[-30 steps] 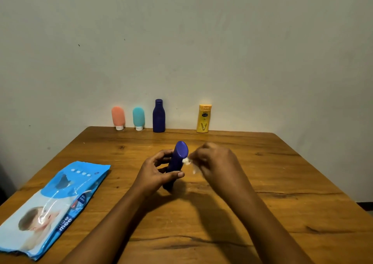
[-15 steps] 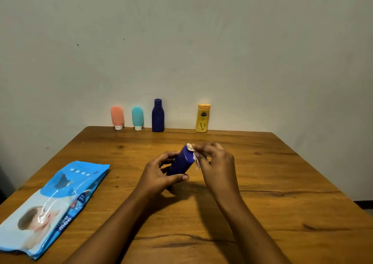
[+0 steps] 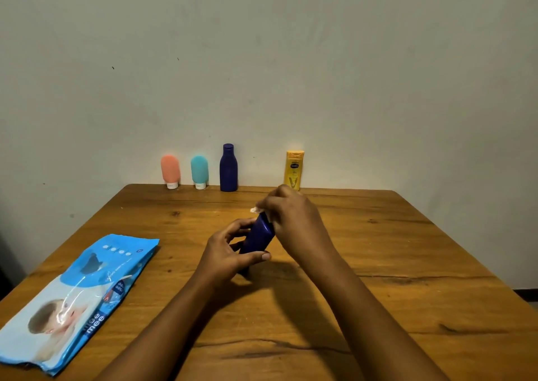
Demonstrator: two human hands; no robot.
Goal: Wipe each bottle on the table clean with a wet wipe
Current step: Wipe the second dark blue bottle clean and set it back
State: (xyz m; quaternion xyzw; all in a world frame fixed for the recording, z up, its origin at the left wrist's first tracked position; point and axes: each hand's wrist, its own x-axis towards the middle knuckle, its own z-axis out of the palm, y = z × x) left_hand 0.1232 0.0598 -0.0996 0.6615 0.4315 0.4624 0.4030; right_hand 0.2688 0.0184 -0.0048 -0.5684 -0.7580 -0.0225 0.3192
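Observation:
My left hand (image 3: 230,252) grips a dark blue bottle (image 3: 259,236) tilted over the middle of the wooden table (image 3: 407,264), thumb across its lower body. My right hand (image 3: 294,220) pinches a small white wet wipe (image 3: 254,209) against the bottle's top end, covering most of the wipe. Along the back edge by the wall stand an orange tube (image 3: 170,171), a teal tube (image 3: 199,171), a second dark blue bottle (image 3: 228,167) and a yellow bottle (image 3: 294,169), partly behind my right hand.
A blue wet-wipe pack (image 3: 78,299) lies flat at the table's front left, near the left edge. A pale wall rises directly behind the row of bottles.
The held bottle has tipped further over, its top now pointing away. My right hand has moved up and over the top end with the wipe.

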